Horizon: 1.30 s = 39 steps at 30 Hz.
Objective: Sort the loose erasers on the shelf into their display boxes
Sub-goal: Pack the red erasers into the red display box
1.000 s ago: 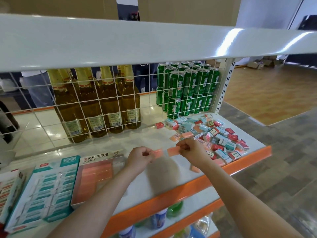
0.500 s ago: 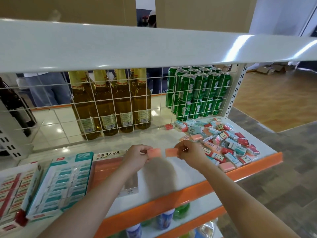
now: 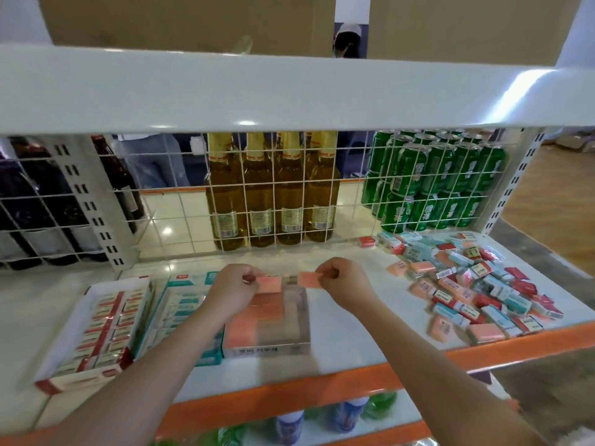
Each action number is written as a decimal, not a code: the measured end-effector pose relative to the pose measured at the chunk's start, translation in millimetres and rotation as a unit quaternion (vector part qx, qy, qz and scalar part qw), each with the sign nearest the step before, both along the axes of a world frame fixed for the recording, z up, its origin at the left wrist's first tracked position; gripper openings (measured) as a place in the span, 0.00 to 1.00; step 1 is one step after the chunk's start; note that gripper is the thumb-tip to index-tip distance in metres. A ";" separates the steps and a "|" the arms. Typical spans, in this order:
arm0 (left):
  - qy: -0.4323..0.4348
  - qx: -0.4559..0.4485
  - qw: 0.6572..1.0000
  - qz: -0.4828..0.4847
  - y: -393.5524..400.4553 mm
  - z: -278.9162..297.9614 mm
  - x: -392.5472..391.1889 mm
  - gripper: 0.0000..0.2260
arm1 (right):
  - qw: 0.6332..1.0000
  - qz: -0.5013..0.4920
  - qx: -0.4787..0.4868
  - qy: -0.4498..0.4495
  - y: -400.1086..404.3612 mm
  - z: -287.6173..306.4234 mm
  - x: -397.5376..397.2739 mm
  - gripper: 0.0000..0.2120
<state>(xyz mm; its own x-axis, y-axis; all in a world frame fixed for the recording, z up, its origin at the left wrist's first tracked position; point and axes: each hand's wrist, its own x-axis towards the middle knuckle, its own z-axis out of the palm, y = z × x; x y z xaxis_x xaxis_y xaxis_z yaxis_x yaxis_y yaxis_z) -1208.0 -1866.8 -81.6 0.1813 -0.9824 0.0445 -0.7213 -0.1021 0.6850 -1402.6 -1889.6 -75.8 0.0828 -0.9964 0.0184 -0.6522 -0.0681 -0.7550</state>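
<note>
Both hands have carried over the clear box (image 3: 267, 320): our left hand (image 3: 233, 292) and right hand (image 3: 343, 284) each pinch a pink eraser (image 3: 269, 283), which could slip and land on the shelf (image 3: 347, 336).

Both forearms are bare to the frame edge, with no sleeves, left hand (image 3: 232, 288) and right hand (image 3: 345, 284) ungloved.

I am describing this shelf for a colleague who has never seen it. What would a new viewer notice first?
First, the two hands at the centre: the left hand and the right hand each pinch a pink eraser above the clear display box. To the right lies a pile of loose erasers. Behind the wire grid stand amber bottles and green cans.
</note>
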 end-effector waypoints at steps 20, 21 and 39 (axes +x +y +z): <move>-0.171 -0.034 0.985 0.004 6.1 -23.8 17.7 0.10 | 0.982 0.096 -0.013 0.161 -4.8 -24.0 64.8 0.12; -0.189 -0.030 0.981 -0.011 6.7 -23.8 18.2 0.09 | 0.977 0.108 -0.021 0.180 -4.8 -24.5 64.8 0.11; -0.279 0.002 0.952 -0.125 -3.3 -20.3 24.4 0.15 | 0.943 0.141 -0.127 0.273 -8.1 -27.0 61.6 0.16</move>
